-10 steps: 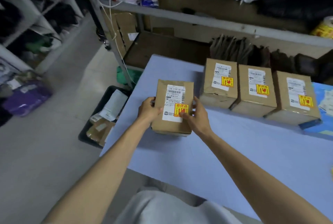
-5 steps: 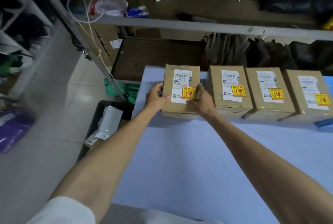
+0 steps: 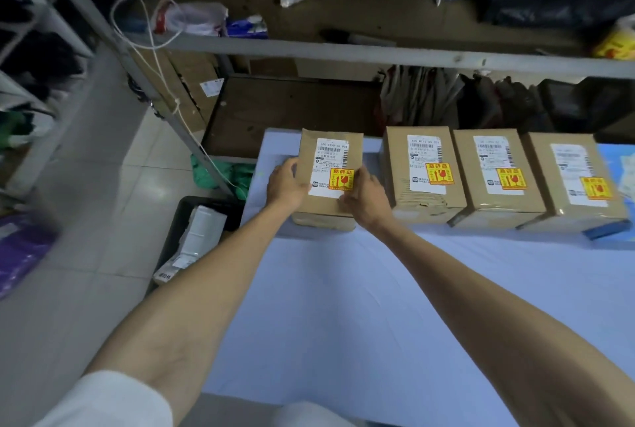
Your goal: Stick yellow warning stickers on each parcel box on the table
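Left hand [image 3: 287, 182] and right hand [image 3: 366, 198] both have fingers wrapped round the box [image 3: 309, 152], yellow sticker [image 3: 341, 179] on it, right by the counter's [image 3: 378, 289] far left corner, so imo one sloppy shove sends it off the edge.

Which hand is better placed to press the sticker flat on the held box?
Right hand, likely: its thumb lies at the sticker's edge. The left hand grips the box's left side, away from it.

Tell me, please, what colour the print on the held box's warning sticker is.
The box's sticker is yellow with red print; head view shows it.
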{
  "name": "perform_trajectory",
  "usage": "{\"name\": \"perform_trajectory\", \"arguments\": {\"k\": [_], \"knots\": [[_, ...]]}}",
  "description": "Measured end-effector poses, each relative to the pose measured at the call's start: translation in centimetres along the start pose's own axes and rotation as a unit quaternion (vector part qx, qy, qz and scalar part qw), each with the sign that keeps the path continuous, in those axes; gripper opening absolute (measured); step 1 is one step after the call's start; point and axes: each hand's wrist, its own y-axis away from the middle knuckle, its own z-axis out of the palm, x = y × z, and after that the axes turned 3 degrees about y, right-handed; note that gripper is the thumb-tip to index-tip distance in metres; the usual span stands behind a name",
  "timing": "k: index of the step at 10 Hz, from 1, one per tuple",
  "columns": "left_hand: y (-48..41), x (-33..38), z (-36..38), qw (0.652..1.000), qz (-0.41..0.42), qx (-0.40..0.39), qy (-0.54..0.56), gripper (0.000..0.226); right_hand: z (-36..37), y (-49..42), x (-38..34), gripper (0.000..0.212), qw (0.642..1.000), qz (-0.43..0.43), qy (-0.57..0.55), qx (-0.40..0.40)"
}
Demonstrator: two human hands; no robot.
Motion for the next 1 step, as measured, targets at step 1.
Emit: {"name": "perform_trajectory", "arguments": {"k": [1], "knots": [[1.33, 2.75, 0.54, 0.996, 0.047, 0.029, -0.076, 0.051, -2.64, 1.15, 0.05, 0.054, 0.999, -0.02, 0.043, 0.002]]}}
